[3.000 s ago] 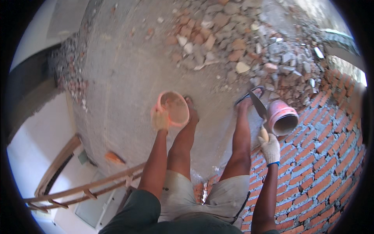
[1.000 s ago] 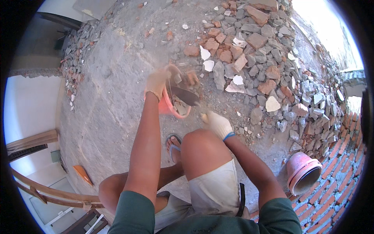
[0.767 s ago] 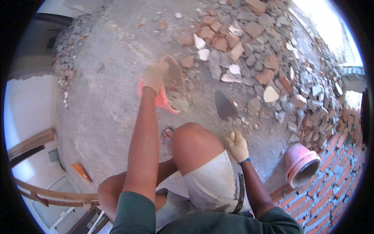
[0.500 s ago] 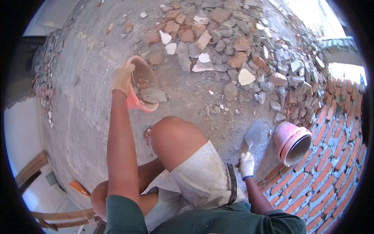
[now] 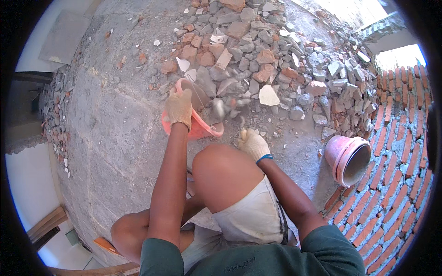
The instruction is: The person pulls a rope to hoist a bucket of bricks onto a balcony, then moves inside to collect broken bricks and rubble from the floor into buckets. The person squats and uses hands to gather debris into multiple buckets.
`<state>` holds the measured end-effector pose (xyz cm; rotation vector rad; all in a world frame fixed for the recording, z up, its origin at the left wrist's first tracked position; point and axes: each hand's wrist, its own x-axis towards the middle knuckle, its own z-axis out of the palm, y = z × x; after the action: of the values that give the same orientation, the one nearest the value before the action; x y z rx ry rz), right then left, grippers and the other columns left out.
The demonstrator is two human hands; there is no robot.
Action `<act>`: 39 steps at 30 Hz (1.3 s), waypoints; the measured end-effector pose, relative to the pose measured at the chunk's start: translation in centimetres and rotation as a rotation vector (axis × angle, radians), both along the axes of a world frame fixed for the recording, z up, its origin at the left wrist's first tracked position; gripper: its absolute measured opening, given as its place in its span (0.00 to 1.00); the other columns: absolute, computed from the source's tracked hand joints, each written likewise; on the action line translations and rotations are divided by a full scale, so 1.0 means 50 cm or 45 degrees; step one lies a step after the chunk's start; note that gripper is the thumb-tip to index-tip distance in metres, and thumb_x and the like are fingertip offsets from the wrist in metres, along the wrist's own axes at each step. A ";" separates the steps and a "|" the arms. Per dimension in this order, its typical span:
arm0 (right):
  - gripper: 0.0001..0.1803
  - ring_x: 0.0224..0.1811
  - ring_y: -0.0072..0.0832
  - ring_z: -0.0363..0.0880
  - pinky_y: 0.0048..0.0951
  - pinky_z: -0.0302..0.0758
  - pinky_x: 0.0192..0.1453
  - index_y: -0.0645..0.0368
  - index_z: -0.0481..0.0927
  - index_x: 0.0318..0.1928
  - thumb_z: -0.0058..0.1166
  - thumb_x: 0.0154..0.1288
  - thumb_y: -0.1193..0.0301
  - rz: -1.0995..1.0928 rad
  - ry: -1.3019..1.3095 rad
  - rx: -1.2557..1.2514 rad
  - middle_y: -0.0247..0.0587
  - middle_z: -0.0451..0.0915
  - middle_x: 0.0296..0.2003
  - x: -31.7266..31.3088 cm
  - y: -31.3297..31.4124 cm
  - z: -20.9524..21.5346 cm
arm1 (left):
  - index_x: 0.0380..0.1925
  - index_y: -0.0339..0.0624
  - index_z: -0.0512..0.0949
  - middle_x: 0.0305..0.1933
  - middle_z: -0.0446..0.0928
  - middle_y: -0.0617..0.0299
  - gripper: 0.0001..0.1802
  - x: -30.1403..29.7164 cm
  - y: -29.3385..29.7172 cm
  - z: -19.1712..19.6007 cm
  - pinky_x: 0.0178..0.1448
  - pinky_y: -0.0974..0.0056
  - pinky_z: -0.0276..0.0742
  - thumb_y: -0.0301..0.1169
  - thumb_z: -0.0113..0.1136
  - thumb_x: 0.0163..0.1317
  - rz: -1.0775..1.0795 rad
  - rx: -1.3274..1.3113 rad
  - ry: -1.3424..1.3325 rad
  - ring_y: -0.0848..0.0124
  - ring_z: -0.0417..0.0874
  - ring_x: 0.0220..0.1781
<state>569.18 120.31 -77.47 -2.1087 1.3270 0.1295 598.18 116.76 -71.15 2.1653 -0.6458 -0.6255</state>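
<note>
My left hand (image 5: pixel 178 108), in a tan work glove, is closed on the edge of a pinkish-red bucket (image 5: pixel 199 129). The bucket lies tilted, its mouth facing right toward rubble; a thin wire handle crosses the opening. My right hand (image 5: pixel 254 144), in a pale glove with a blue cuff, grips a trowel (image 5: pixel 242 133) by its handle. The trowel's blade is smeared by motion and hard to separate from the blurred grey rubble pieces (image 5: pixel 225 108) at the bucket's mouth. How much lies inside the bucket is hidden.
A heap of broken brick and concrete (image 5: pixel 258 55) spreads ahead and to the right. Another pink bucket (image 5: pixel 347 158) lies tipped beside an exposed brick wall (image 5: pixel 382 193). More rubble (image 5: pixel 57 108) lines the left edge of the concrete floor (image 5: pixel 115 110).
My left hand has moved the bucket rightward, toward the heap. My right hand has swung the trowel from beside the other bucket up and left to the held bucket's mouth.
</note>
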 end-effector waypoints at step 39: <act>0.13 0.22 0.41 0.80 0.44 0.78 0.27 0.61 0.77 0.39 0.49 0.73 0.63 -0.757 -0.190 0.196 0.47 0.78 0.23 -0.363 0.154 -0.017 | 0.61 0.33 0.77 0.55 0.78 0.64 0.24 0.045 0.018 -0.010 0.58 0.68 0.74 0.31 0.66 0.67 -0.285 -0.404 0.733 0.77 0.78 0.51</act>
<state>551.04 128.00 -78.34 -1.4927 1.7258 -0.1680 600.42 117.66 -71.66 1.5270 -0.6197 -1.1267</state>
